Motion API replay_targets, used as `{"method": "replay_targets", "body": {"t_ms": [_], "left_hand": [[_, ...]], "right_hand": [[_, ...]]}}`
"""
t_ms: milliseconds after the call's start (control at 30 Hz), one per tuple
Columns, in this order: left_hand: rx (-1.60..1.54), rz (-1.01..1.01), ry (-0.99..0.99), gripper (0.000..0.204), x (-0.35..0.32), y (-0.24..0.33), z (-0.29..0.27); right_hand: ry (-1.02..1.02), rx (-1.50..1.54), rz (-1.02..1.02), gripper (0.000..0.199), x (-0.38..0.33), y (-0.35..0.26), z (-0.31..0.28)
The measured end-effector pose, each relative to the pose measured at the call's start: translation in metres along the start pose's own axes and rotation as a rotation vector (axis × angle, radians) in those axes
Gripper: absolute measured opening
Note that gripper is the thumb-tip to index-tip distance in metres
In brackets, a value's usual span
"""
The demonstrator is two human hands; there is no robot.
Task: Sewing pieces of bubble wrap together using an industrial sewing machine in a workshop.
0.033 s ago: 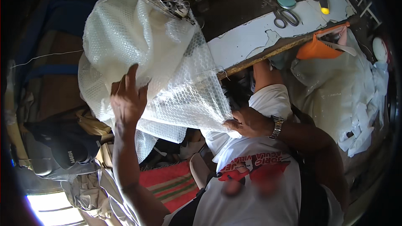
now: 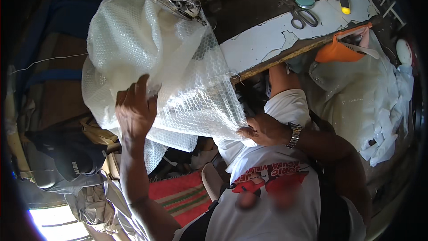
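A large sheet of clear bubble wrap [image 2: 191, 102] hangs in folds from under the sewing machine [image 2: 174, 0] at the top and drapes toward my lap. At its lower right corner my right hand [image 2: 267, 129], wearing a metal wristwatch, pinches the edge between thumb and fingers and holds it taut. My left hand [image 2: 136, 109] rests on the left part of the sheet, thumb apart from the bent fingers. No fold shows clearly gripped in it, though the fingertips are partly turned away.
Dark-handled scissors [image 2: 304, 18], a round green-lidded tin [image 2: 304, 2] and a yellow-tipped tool [image 2: 344, 4] lie on the worn white tabletop [image 2: 267, 42]. An orange pouch [image 2: 341, 51] hangs by clear plastic sheeting [image 2: 356, 93] at right. A dark cap [image 2: 78, 163] sits at left.
My left hand has drawn slightly down and left, its raised index finger now bending lower onto the bubble wrap. My right hand keeps its hold in the same place.
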State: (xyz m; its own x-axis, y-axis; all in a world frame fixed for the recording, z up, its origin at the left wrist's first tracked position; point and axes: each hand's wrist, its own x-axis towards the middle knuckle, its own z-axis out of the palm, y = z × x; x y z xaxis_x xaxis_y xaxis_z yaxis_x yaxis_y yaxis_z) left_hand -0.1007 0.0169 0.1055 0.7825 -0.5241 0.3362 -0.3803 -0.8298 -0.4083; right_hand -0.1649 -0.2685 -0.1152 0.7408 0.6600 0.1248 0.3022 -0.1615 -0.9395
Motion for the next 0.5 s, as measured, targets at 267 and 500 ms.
{"method": "replay_targets", "body": {"t_ms": [267, 500], "left_hand": [[-0.297, 0.249, -0.173, 0.037, -0.007, 0.071, 0.011], [-0.530, 0.285, -0.228, 0.044, 0.008, 0.084, 0.023]], "right_hand": [[0.026, -0.046, -0.046, 0.031, 0.000, 0.002, 0.002], [0.068, -0.121, -0.040, 0.036, -0.001, 0.003, 0.003]]}}
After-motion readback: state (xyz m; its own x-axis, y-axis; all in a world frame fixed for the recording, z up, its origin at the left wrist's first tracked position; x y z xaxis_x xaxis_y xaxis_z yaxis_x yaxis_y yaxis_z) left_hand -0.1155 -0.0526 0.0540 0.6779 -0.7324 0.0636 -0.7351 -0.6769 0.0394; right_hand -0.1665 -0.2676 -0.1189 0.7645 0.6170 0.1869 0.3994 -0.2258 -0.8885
